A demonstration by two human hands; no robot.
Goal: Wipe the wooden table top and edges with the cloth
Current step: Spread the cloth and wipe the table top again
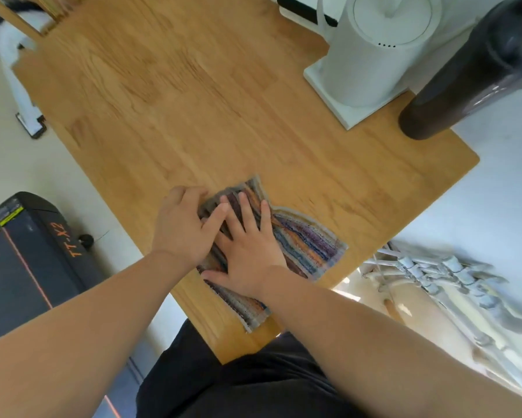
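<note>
Pressing cloth (302, 245) flat on worktop (193, 101) near its edge: both hands, left hand (182, 227) and right hand (249, 251), lie open-palmed, no closed grip, for even wiping pressure.

Both forearms bare, no sleeves in view. Left hand (182, 227), right hand (249, 248): no rings or watch visible. Black garment (238, 384) below, likely shorts or trousers.

Smooth wooden table (193, 101), nubby striped cloth (308, 245)
</note>
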